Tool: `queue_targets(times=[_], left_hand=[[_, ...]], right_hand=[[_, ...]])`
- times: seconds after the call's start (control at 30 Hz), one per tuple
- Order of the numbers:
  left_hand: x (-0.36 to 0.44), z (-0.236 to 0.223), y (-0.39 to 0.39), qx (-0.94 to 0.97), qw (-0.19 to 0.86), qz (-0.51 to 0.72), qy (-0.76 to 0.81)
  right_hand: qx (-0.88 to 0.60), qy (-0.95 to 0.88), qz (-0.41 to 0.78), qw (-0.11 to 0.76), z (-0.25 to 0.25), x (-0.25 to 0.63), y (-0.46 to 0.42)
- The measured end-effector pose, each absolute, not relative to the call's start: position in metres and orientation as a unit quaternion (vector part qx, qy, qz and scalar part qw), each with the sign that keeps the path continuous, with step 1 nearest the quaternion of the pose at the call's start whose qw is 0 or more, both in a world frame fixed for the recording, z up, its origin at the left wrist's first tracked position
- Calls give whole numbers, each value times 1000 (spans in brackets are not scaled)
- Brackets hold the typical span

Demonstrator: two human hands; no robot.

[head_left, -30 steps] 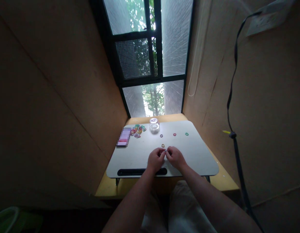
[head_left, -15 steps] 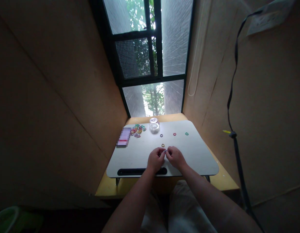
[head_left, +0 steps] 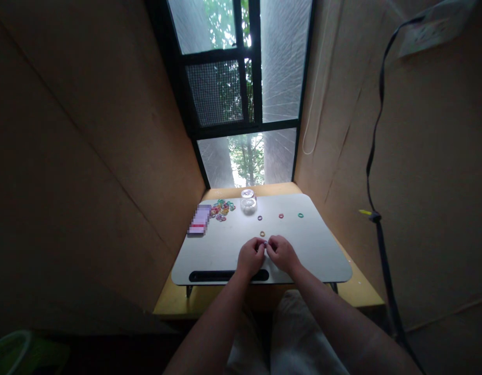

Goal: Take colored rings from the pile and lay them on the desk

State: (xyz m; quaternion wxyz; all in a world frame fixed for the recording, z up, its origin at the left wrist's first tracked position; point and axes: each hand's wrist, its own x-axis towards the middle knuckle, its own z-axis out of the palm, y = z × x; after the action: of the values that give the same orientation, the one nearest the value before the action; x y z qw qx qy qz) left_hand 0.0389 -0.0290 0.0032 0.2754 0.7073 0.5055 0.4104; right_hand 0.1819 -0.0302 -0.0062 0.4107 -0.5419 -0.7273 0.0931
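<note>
My left hand [head_left: 251,256] and my right hand [head_left: 280,252] meet over the front middle of a white lap table [head_left: 315,250]. Fingers of both hands are pinched together around a small pale purplish thing [head_left: 265,244], mostly hidden and too small to name. Just beyond the fingertips lies a yellow ring-shaped band [head_left: 262,234], like a small hair tie. Farther back, a purple band [head_left: 259,218], a red band [head_left: 281,215] and a green band [head_left: 301,215] lie spaced out in a row.
A heap of coloured bands [head_left: 222,209] lies at the back left beside a phone-like slab [head_left: 199,220], which is blurred out. Behind stands a clear round tub [head_left: 248,205] with a lid [head_left: 247,193]. A black slot [head_left: 210,276] runs along the front edge. Walls flank both sides.
Both hands stay in nearly the same place, fingertips still together. The bit showing between them looks slightly different. The bands on the table have not moved.
</note>
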Motion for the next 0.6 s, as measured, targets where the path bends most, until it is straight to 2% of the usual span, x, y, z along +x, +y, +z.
queue_targets(times=[0.6], left_hand=[[41,8,-32,690,272,407,534]], right_hand=[[-514,-737,124,422,-3,182,-32]])
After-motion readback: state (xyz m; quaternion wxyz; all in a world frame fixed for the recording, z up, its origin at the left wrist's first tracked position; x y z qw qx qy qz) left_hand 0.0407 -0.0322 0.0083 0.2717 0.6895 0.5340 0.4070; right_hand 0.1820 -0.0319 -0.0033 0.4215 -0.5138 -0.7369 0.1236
